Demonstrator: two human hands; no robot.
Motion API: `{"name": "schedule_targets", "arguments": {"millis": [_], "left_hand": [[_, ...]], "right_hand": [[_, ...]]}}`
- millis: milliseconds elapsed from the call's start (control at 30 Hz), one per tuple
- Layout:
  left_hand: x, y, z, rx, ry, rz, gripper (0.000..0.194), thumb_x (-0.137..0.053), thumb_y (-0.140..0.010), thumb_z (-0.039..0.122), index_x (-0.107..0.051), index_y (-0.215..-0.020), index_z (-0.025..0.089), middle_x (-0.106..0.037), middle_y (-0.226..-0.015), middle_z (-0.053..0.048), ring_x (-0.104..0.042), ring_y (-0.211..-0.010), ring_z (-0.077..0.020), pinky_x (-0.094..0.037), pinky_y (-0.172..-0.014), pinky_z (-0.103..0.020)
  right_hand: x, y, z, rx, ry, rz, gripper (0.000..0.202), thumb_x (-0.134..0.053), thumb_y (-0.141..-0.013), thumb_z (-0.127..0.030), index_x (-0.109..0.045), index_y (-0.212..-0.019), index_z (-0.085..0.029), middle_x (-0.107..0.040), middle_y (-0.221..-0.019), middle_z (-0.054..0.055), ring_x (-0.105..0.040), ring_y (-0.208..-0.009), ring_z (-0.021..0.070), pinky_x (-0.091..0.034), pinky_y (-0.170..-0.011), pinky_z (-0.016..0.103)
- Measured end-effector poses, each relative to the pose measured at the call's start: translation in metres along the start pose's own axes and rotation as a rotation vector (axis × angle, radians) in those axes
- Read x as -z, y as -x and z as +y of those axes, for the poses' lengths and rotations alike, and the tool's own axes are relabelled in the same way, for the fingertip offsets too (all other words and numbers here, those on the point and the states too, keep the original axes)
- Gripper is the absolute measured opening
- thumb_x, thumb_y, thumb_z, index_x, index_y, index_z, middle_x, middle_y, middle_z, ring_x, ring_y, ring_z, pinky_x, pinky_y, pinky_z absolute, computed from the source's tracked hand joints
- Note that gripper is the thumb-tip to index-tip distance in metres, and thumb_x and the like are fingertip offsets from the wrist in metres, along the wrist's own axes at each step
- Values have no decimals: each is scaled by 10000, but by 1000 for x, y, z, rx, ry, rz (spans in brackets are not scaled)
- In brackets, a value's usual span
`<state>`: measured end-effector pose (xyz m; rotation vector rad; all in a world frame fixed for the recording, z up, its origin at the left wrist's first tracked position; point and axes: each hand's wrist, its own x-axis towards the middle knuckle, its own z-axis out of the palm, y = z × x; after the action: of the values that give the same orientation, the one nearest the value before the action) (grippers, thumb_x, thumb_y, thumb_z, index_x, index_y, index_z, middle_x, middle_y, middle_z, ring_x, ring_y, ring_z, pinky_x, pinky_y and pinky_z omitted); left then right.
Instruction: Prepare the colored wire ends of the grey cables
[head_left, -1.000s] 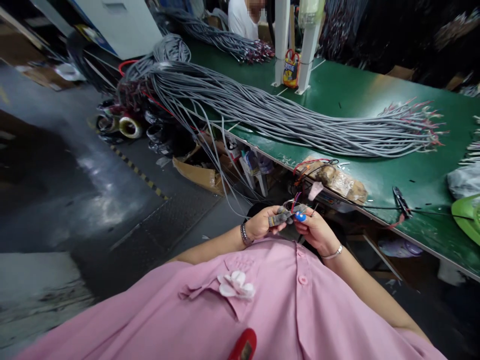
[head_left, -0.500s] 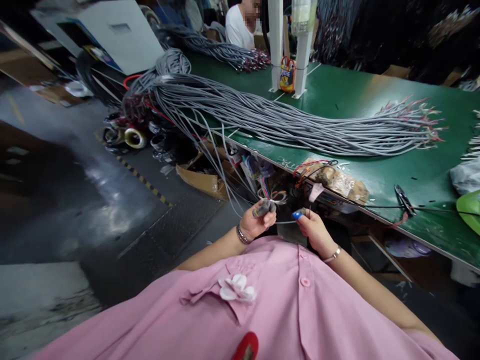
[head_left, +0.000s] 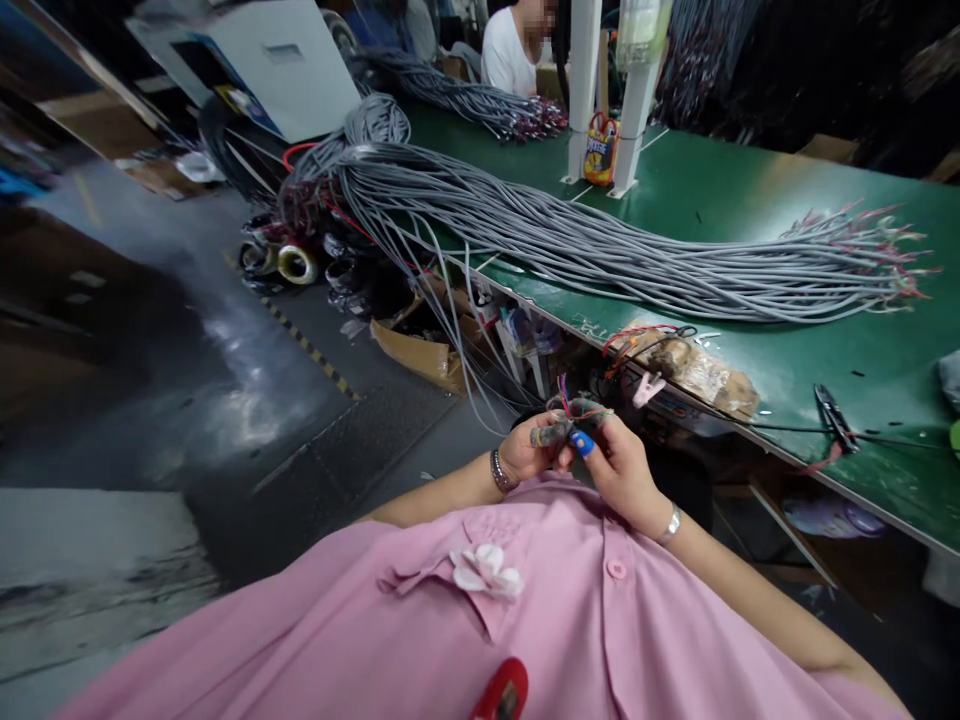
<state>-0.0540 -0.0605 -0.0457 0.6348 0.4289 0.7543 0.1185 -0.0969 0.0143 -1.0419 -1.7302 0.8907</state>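
Grey covers sit on some fingers of my left hand, which is closed around the end of a grey cable. Thin coloured wires fan out above its fingertips. My right hand, with blue tape on the thumb, touches the left fingertips and pinches the same wires; a few green and red strands run under its fingers. A large bundle of grey cables lies along the green table, and several loose cables hang from it over the edge toward my hands.
Wire cutters lie near the table's front edge, right of a taped block and a pink clip. White posts rise from the table. A person in white is behind it. An open carton stands on the floor.
My right hand has moved left to meet my left hand, closing the gap between them. Its fingers are now at the coloured wires. The whole view has shifted slightly.
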Motion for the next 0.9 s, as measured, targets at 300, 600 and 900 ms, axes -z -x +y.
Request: {"name": "schedule_targets", "arguments": {"millis": [300, 600, 900], "left_hand": [[-3, 1, 11, 178, -342, -81, 522, -772, -692, 585, -640, -712, 80, -590, -460, -23, -416, -308, -56, -285, -330, -165], [-25, -13, 52, 107, -778, -375, 448, -779, -716, 534, -768, -817, 98, -675, -667, -99, -589, -566, -139, -484, -569, -242], [-28, -27, 46, -180, -838, -116, 385, -733, -796, 469, -756, -897, 98, -665, -698, -80, -548, -570, -111, -464, -549, -220]], "right_hand": [[32, 13, 12, 115, 176, -202, 122, -524, -917, -189, -640, -879, -191, -569, -822, 53, -531, -748, 180, -452, -679, 304], [49, 33, 52, -536, -558, 103, 358, -685, -846, -471, -528, -692, -188, -366, -535, -71, -264, -465, 68, -233, -428, 204], [66, 5, 79, -765, -860, 300, 413, -690, -794, -558, -601, -764, -156, -544, -658, -10, -172, -421, 21, -90, -353, 156]]}}
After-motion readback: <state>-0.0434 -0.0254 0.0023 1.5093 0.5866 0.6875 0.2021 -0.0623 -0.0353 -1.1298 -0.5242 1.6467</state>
